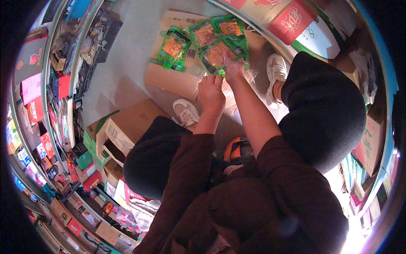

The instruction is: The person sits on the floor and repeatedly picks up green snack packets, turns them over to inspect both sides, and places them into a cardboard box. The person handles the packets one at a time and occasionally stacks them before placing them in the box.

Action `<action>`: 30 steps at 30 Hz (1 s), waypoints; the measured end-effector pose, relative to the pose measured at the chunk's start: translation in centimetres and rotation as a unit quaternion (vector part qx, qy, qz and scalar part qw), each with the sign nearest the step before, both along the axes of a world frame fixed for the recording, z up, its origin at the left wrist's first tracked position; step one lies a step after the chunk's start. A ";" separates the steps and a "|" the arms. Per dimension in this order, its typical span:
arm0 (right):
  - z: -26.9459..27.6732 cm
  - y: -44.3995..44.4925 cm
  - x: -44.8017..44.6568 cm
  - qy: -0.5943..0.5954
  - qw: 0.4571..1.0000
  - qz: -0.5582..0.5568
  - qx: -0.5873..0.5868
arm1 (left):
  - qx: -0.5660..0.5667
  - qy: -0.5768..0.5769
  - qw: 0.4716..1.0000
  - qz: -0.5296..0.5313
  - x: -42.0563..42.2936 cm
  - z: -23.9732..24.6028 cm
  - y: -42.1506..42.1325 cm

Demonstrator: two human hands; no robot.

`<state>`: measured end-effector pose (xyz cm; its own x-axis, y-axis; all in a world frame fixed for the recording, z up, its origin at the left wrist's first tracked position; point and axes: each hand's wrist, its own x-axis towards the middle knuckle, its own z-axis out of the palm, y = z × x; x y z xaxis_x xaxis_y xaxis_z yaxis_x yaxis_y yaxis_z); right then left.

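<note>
Green-edged plastic packets of orange-brown snack strips (218,54) lie spread on a flattened cardboard sheet (176,87) on the floor. A smaller group of similar packets (173,47) lies to their left, overlapping one another. My right hand (235,68) is blurred and reaches over the lower edge of the larger group, with clear plastic beside it; whether it grips anything does not show. My left hand (212,89) is just left of it and lower, fingers curled at the packets' near edge, and what lies under the fingers is hidden.
An opened cardboard box (127,127) stands on the floor by my left knee. My shoes (185,111) are planted on either side of my hands. Crowded shelves (47,108) curve along the left. Red and white cartons (293,23) stand at the upper right. An orange and black packet (234,149) lies between my legs.
</note>
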<state>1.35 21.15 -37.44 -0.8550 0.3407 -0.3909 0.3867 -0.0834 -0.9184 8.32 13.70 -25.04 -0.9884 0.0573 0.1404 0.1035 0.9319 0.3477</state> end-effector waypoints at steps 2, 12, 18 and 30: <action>-1.2 0.7 0.1 0.114 0.937 0.184 0.273 | 0.011 0.017 1.000 0.000 -0.1 -0.1 -0.1; 0.7 0.6 -1.9 0.033 0.667 0.464 0.581 | 0.007 -0.013 1.000 0.003 -0.6 0.5 -0.1; -1.4 -0.8 -3.2 0.098 0.923 0.232 0.290 | 0.056 0.049 0.997 -0.017 -0.8 0.7 0.2; -1.8 -3.6 -6.7 0.027 0.967 -0.170 -0.190 | 0.065 0.004 0.998 0.000 -0.8 0.4 0.2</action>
